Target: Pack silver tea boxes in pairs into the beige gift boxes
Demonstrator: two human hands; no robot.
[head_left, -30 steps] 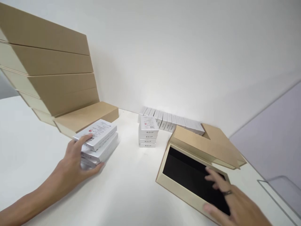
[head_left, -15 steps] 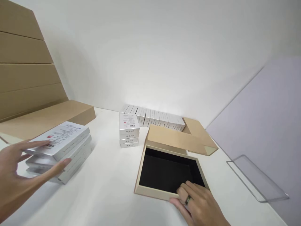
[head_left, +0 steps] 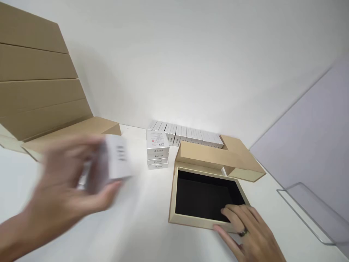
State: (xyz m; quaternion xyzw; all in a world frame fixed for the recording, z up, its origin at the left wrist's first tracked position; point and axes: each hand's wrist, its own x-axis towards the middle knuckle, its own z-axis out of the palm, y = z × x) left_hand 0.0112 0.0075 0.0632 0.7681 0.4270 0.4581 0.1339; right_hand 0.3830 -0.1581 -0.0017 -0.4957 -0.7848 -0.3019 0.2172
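My left hand (head_left: 65, 182), smeared by motion, is closed around a small white carton (head_left: 117, 156), tilted up off the table with its printed end facing right. A silvery edge shows between the fingers; whether it belongs to another carton I cannot tell. On the right, my right hand (head_left: 251, 227) grips the front rim of an open tan gift box (head_left: 195, 220) with a black inside. The fingers reach in over the rim and the thumb presses outside. No item shows inside the box. Between the hands stands a stack of several white cartons (head_left: 158, 145).
Behind the stack, a row of upright white cartons (head_left: 188, 134) lines the wall. A tan box (head_left: 242, 156) lies behind the open one. More tan boxes (head_left: 35, 62) are piled at left, one (head_left: 89, 127) at their foot. A wire frame (head_left: 305, 214) is at right.
My left hand has closed on the white carton, lifted it and swung it rightward and upright. The right hand stays on the box rim. The view has shifted slightly left.
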